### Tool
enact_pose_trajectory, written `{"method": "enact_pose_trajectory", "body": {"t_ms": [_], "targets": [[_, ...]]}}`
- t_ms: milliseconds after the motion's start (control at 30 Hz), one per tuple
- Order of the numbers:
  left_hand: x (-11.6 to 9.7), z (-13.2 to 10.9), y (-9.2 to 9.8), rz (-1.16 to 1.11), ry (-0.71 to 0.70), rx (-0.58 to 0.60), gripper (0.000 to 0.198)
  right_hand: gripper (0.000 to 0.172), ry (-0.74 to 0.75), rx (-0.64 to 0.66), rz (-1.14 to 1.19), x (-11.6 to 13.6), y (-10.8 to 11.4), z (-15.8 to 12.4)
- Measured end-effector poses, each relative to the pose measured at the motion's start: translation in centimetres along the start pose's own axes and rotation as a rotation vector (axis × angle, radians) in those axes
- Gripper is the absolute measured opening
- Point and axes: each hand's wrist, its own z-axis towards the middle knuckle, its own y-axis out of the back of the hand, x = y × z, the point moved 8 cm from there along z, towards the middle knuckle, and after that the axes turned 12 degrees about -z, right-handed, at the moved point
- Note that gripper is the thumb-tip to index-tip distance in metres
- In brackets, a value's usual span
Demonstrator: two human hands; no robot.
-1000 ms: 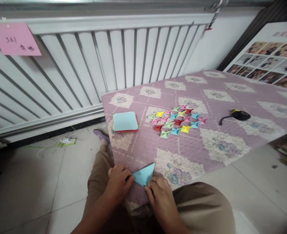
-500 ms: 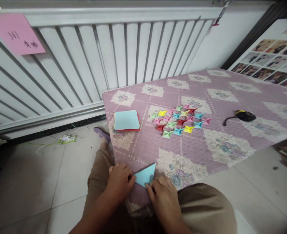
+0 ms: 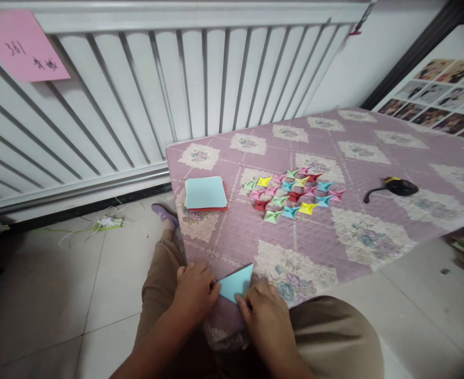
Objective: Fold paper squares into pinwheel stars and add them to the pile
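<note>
Blue folded paper [image 3: 238, 281], roughly triangular, on near corner of the table [image 3: 232, 247], btwn both hands, one pt up & away to the right. L hand [image 3: 197, 290]: fingers curled, thumb + index closed on its left end. R hand [image 3: 266, 316]: fingers bent, thumb + index closed on lower right edge; undersides of both hidden. Beyond, toward left edge: paper stack [image 3: 205, 193], lt blue on top, red peeking out under. Right of stack: small folded pcs [image 3: 295, 197] in slanting rows, multi-col. Farther right, black obj [image 3: 402, 187] w/ thin stem, ID unclear. Behind table: white radiator [image 3: 212, 79], pink note [image 3: 22, 47] upper left.
</note>
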Motion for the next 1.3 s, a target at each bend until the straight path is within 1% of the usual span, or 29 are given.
{"method": "enact_pose_trajectory", "body": {"t_ms": [433,600,833,933,1000,1033,1100,1167,1200,1233,1300], "targets": [[-0.3,0.3,0.1,0.017,-0.01,0.041,0.017,0.023,0.004,-0.013,-0.027,0.1,0.1,0.1],[-0.3,0.4,0.1,0.053,-0.018,0.046,0.017,0.024,-0.005,0.011,-0.033,0.1,-0.1,0.2],[0.5,0.1,0.2,0.104,-0.005,0.045,0.018,0.024,-0.018,0.016,-0.011,0.0,0.0,0.2],[0.9,0.0,0.0,0.119,-0.035,0.018,0.018,0.023,-0.027,0.038,0.008,-0.1,0.1,0.2],[0.8,-0.1,-0.2,0.132,-0.113,-0.004,0.013,0.022,-0.018,0.035,0.024,-0.1,0.1,0.1],[0.4,-0.1,-0.3,0.139,-0.188,-0.006,0.01,0.022,-0.011,0.026,0.034,-0.1,0.1,0.1],[-0.9,-0.5,-0.7,0.151,-0.42,0.004,0.008,0.021,-0.009,0.0,0.057,-0.2,0.1,0.0],[-2.3,-1.3,-0.9,0.166,-0.676,0.022,0.017,0.018,-0.005,-0.034,0.08,-0.2,0.2,0.0],[-2.9,-1.6,-1.0,0.181,-0.778,0.033,0.02,0.018,-0.005,-0.052,0.091,-0.3,0.2,0.0],[-3.2,-1.9,-1.0,0.2,-0.85,0.044,0.022,0.017,-0.003,-0.07,0.1,-0.3,0.3,-0.1],[-3.6,-2.0,-1.1,0.235,-0.924,0.07,0.024,0.017,0.003,-0.103,0.119,-0.4,0.4,-0.2]]}}
